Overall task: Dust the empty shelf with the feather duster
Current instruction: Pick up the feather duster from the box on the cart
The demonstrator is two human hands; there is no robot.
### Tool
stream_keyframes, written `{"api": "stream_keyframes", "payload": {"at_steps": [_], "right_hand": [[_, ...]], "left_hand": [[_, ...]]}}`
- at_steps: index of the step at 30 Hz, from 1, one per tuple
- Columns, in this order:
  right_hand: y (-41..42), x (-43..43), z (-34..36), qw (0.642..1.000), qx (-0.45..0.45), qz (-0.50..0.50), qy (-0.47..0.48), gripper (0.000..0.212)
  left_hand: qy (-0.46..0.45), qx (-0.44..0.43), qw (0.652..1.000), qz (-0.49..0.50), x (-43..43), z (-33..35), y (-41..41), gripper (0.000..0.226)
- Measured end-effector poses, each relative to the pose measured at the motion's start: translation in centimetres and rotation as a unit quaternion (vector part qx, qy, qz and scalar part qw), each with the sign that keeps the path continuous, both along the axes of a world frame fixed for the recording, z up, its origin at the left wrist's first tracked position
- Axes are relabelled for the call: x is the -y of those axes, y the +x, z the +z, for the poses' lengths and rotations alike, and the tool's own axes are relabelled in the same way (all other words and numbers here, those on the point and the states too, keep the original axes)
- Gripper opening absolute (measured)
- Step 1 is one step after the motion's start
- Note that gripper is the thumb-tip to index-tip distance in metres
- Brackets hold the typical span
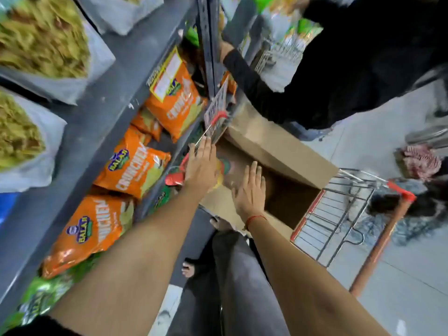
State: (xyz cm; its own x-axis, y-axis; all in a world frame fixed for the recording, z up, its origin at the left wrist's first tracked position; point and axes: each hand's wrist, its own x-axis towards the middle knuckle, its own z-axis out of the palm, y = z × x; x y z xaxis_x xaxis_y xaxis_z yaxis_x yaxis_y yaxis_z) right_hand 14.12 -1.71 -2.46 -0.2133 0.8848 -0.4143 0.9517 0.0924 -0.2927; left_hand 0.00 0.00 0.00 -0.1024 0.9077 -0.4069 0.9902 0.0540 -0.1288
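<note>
No duster is seen, and no empty shelf either; the shelf [101, 132] in view is stocked w/ orange bags [135, 166]. Both hands are held flat, fingers spread, nothing gripped: left hand [201, 166] at the box [278, 151] rim by the shelf edge, right hand [249, 190] over the box opening. The box sits in a cart [339, 214]. Judged: the duster must be located first, then gripped firmly at the handle before any sweep is made.
</note>
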Motion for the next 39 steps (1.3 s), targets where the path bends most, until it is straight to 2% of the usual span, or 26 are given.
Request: {"api": "stream_keyframes", "payload": {"at_steps": [2, 5, 7, 11, 14, 18, 21, 24, 27, 32, 36, 39], "right_hand": [[-0.5, 0.3, -1.2, 0.999, 0.003, 0.017, -0.032, 0.068], [-0.9, 1.2, -2.8, 0.992, 0.033, 0.064, -0.103, 0.085], [-1.3, 1.6, -3.6, 0.985, 0.049, 0.081, -0.147, 0.08], [-1.9, 2.6, -4.4, 0.977, 0.073, 0.123, -0.157, 0.057], [-2.1, 3.4, -4.1, 0.973, 0.091, 0.153, -0.145, 0.057], [-2.3, 3.4, -2.5, 0.974, 0.09, 0.134, -0.16, 0.053], [-2.5, 2.7, -0.4, 0.977, 0.074, 0.118, -0.163, 0.049], [-3.0, 1.7, 1.8, 0.98, 0.064, 0.108, -0.152, 0.055], [-3.5, 1.0, 4.4, 0.988, 0.049, 0.083, -0.124, 0.042], [-4.8, 1.8, 8.1, 0.993, 0.043, 0.066, -0.083, 0.048], [-6.6, 1.8, 11.7, 0.997, 0.02, 0.054, -0.049, 0.04], [-7.0, 1.1, 14.1, 0.999, -0.029, -0.009, -0.011, 0.033]], "left_hand": [[-0.062, -0.016, 0.998, 0.003, 0.2, -1.0, -0.1, 0.069], [-0.139, -0.018, 0.99, 0.018, 0.4, -2.8, 0.1, 0.065], [-0.171, -0.026, 0.985, 0.019, 0.3, -3.6, 0.2, 0.056], [-0.181, -0.029, 0.983, 0.03, 0.3, -4.1, 0.1, 0.036], [-0.174, -0.017, 0.984, 0.012, 0.6, -3.6, -0.4, 0.035], [-0.169, -0.016, 0.985, 0.005, 1.2, -1.7, -1.0, 0.039], [-0.165, -0.024, 0.986, -0.019, 1.5, 0.5, -1.5, 0.041], [-0.156, -0.044, 0.986, -0.043, 2.1, 3.4, -2.0, 0.038], [-0.147, -0.062, 0.985, -0.064, 3.0, 6.9, -2.9, 0.033], [-0.137, -0.051, 0.988, -0.038, 3.6, 13.0, -4.0, 0.03], [-0.118, -0.073, 0.99, -0.033, 3.3, 18.4, -4.7, 0.031], [-0.111, -0.078, 0.991, -0.003, 3.4, 22.4, -5.3, 0.03]]}}
